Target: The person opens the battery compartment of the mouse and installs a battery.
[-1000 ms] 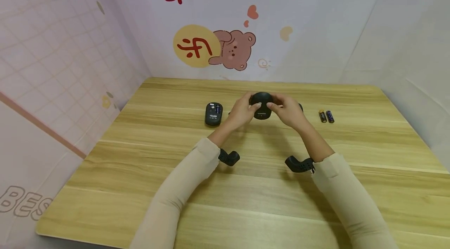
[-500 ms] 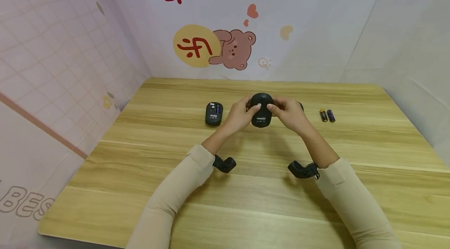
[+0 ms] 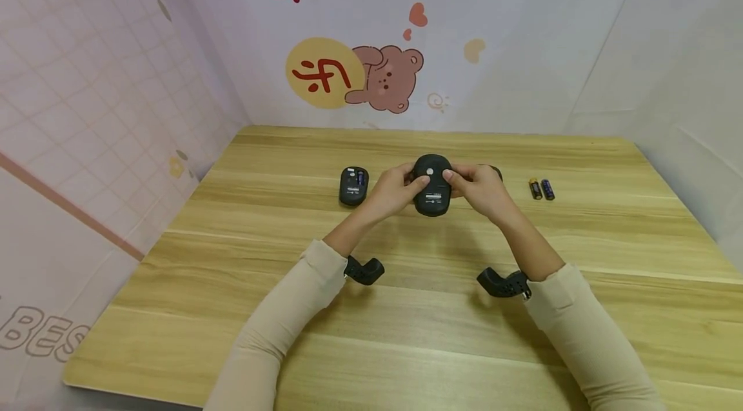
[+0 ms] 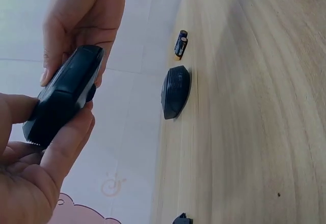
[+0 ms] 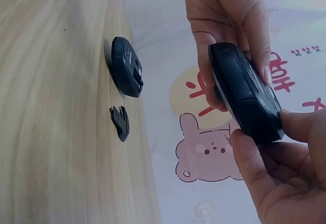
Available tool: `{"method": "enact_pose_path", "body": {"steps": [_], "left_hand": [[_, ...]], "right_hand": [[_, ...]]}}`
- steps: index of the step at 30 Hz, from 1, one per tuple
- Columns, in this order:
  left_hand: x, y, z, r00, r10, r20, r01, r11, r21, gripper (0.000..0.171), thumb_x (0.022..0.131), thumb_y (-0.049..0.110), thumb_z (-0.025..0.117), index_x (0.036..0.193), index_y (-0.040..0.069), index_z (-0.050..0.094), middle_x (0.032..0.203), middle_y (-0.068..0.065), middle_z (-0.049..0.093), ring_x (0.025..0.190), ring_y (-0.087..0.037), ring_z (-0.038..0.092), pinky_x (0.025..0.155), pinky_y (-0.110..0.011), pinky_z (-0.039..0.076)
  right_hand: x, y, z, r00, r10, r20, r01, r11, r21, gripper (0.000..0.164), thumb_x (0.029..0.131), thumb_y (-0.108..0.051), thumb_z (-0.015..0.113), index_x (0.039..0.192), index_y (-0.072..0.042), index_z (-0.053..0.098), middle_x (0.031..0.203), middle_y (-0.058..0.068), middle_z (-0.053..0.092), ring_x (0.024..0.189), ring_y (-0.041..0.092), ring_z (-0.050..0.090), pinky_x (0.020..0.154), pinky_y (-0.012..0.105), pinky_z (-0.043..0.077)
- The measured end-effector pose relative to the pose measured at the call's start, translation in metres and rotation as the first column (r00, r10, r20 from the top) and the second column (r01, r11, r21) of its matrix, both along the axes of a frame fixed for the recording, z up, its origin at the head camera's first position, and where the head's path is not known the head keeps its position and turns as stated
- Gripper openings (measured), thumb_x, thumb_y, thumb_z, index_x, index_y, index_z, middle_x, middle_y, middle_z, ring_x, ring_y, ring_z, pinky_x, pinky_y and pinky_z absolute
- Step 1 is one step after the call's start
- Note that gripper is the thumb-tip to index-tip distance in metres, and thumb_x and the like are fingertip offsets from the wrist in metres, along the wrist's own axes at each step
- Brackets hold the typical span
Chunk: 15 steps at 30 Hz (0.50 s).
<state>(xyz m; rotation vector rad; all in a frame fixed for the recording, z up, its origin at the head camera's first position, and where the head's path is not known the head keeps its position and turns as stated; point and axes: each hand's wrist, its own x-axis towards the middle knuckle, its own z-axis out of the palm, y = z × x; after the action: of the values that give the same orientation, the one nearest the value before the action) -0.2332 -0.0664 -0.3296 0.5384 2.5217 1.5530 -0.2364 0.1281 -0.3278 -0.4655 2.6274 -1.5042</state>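
Observation:
Both hands hold a black computer mouse (image 3: 433, 195) up over the table, its underside with a pale label and round spot facing the head camera. My left hand (image 3: 399, 190) grips its left side and my right hand (image 3: 482, 190) its right side, thumbs on the underside, other fingers behind. Left of the hands, a second mouse (image 3: 353, 186) lies underside up, its battery slot uncovered with a blue battery in it. A loose black battery cover (image 5: 120, 123) lies near that mouse in the right wrist view. A third black mouse (image 4: 175, 92) sits mostly hidden behind my right hand in the head view.
Two batteries, one black and gold (image 3: 535, 189) and one dark blue (image 3: 548, 190), lie side by side on the right of the wooden table (image 3: 406, 327). A printed cloth backdrop (image 3: 511, 88) rises behind its far edge. Black wrist mounts (image 3: 504, 283) stick out below both forearms.
The held mouse has tipped so more of its underside and label shows, and it sits slightly lower. The left thumb has slid down off the round spot. Both forearms have spread slightly apart.

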Motion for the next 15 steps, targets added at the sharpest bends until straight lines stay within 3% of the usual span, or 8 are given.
{"method": "enact_pose_path", "body": {"steps": [6,15], "left_hand": [[0.0016,-0.0002,-0.0006,0.998,0.001,0.069,-0.006,0.997,0.075,0.045,0.098,0.021,0.053,0.136,-0.001,0.046,0.107,-0.015,0.064,0.087,-0.019,0.066,0.071,-0.032,0.058],[0.005,-0.0002,0.0059,0.993,0.022,0.117,-0.032,0.996,0.086,0.04,0.098,0.021,0.054,0.131,-0.001,0.053,0.102,-0.015,0.064,0.081,-0.019,0.067,0.064,-0.025,0.058]], "right_hand": [[0.006,-0.0015,0.0042,0.998,-0.008,0.067,0.009,1.0,-0.007,0.054,0.1,-0.029,0.048,0.14,0.006,0.038,0.121,0.026,0.057,0.092,0.03,0.066,0.092,0.047,0.048],[0.008,-0.0031,0.0037,0.998,0.016,0.059,-0.015,1.0,-0.011,0.052,0.1,-0.027,0.048,0.141,0.004,0.037,0.126,0.025,0.055,0.099,0.035,0.063,0.094,0.048,0.047]]}}
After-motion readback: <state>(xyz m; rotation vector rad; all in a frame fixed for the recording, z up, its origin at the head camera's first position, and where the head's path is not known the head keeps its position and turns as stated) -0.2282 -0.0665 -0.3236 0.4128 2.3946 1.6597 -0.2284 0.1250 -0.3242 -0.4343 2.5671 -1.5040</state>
